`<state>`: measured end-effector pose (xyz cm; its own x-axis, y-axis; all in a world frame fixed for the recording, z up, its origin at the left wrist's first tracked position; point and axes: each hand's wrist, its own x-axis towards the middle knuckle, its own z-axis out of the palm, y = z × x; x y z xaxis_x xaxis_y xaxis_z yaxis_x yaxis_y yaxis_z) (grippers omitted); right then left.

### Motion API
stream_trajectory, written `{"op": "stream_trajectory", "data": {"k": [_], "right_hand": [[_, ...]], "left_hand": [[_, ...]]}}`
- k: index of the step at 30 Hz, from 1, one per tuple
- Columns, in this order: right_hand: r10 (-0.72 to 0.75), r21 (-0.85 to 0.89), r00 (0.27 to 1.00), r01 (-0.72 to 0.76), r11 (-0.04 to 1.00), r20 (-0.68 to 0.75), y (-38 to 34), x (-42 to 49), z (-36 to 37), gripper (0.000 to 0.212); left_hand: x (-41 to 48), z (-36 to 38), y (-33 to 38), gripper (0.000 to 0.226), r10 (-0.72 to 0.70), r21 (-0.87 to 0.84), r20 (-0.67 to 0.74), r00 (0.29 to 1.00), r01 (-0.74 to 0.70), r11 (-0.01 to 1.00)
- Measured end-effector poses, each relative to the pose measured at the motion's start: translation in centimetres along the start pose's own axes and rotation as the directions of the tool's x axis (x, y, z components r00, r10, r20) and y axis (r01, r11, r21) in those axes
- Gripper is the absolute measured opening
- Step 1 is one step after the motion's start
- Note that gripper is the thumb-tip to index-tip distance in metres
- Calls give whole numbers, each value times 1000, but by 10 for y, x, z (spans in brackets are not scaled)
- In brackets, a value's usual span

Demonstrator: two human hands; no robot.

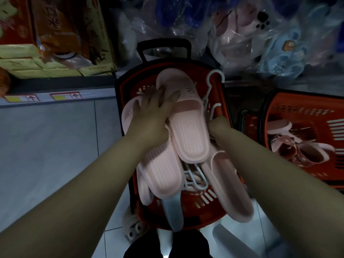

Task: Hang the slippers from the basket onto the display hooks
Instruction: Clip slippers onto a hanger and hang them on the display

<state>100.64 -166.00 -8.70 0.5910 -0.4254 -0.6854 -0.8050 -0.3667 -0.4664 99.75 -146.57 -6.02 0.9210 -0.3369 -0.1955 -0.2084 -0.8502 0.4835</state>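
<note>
A: Progress check?
B: Early stage. Pink slippers [188,135] are heaped in the red basket [195,220]; none hung, no display hooks in view.
A: Hands?
B: Left hand [154,112] lies flat on the top slipper, fingers spread. Right hand [217,125] is at the white hanger [208,84]; fingers hidden, cannot tell the grip.

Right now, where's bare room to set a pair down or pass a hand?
Free: grey floor left of the red basket, below the shelf edge. Crowded: the basket, heaped with pink slippers and white hangers, left hand on top, right hand gripping a hanger. The gap to the second basket is narrow; bagged slippers block behind.
</note>
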Motion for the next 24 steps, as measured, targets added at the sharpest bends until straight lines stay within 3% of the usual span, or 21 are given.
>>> {"op": "stream_trajectory", "data": {"k": [3, 5, 6, 8, 10, 12, 14, 18, 21, 24], "right_hand": [[-79, -9, 997, 80, 997, 10, 1, 5, -2, 34], [-170, 3, 980, 171, 985, -106, 1, -2, -6, 29], [-255, -44, 945, 251, 967, -205, 1, -8, -10, 29], [-462, -202, 809, 416, 887, -364, -2, -28, -25, 29], [-608, -287, 668, 537, 793, -430, -9, -48, -46, 31], [-660, -247, 597, 628, 738, -456, -19, -66, -66, 35], [-673, -116, 613, 698, 707, -415, -27, -83, -77, 34], [-578, 125, 808, 589, 799, -113, -26, -113, -61, 30], [-451, 140, 886, 435, 889, 112, -11, -120, -39, 33], [-423, 65, 881, 419, 906, 210, 5, -117, -21, 36]], "left_hand": [[-6, 3, 2, 89, 109, -60, -152, 982, -119, 991], [-13, 3, 0, 85, 133, -92, -196, 971, -154, 984], [-16, 2, -1, 84, 128, -98, -191, 973, -148, 984], [-22, -2, -1, 82, 97, -93, -158, 983, -112, 989], [-27, -5, 0, 78, 60, -118, -114, 992, -74, 990], [-31, -8, 3, 73, 14, -180, -79, 997, -28, 983], [-36, -15, 9, 71, -74, -284, -50, 996, 57, 957], [-50, -28, 19, 65, -345, -534, -123, 931, 231, 813], [-65, -27, 26, 55, -465, -644, -176, 868, 256, 721], [-75, -18, 23, 62, -426, -640, -143, 893, 245, 728]]}}
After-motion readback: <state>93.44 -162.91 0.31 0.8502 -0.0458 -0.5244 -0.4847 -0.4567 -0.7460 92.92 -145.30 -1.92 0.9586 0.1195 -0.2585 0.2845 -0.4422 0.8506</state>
